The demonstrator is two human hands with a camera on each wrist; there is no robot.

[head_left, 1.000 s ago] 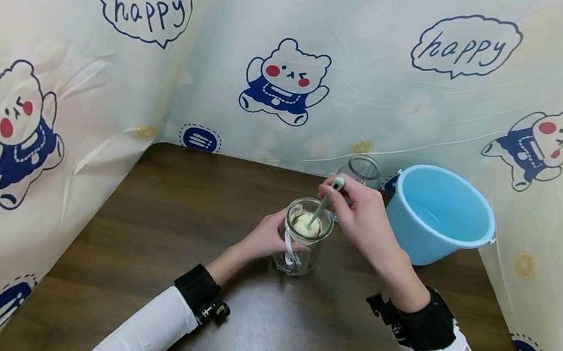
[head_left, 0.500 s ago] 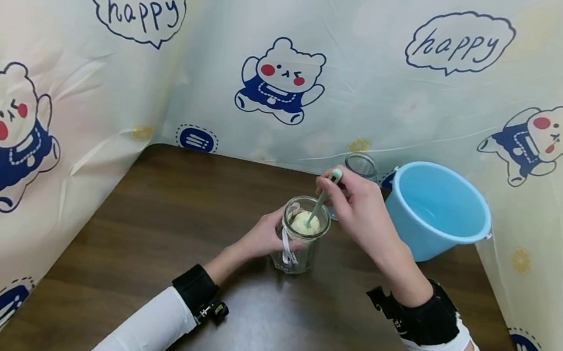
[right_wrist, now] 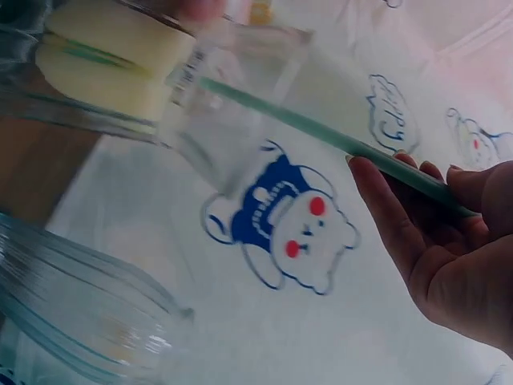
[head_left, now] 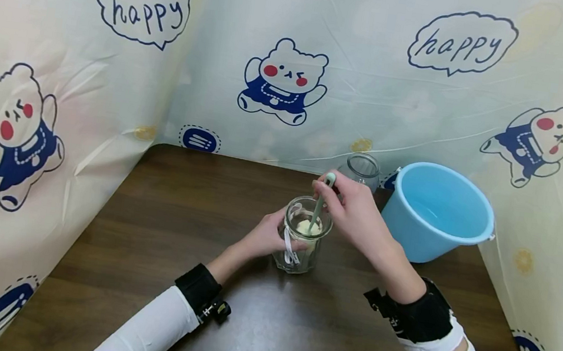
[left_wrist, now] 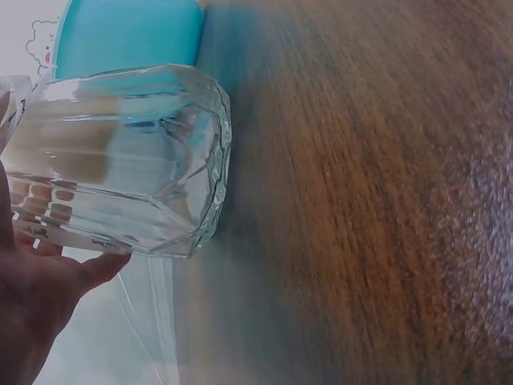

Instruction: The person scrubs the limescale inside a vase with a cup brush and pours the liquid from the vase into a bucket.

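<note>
A clear glass jar [head_left: 308, 262] with a white ribbon tied at its neck stands on the dark wooden table. My left hand [head_left: 268, 236] grips it round the upper side; in the left wrist view the jar's faceted base [left_wrist: 184, 176] shows close to the table. Inside the jar is the cream sponge head of a bottle brush [head_left: 305, 226], its pale green handle rising out through the mouth. My right hand [head_left: 354, 209] pinches that handle near its top. In the right wrist view the sponge [right_wrist: 112, 72] shows through the glass, below the neck.
A second clear glass jar [head_left: 364, 167] stands behind my right hand, near the back edge of the table. To its right is a light blue bucket [head_left: 412, 234]. A printed cloth [head_left: 210, 71] hangs round the back and sides.
The sponge head has gone from just inside the mouth to deeper in the jar. My right hand has shifted slightly left with the handle; my left hand keeps its hold.
</note>
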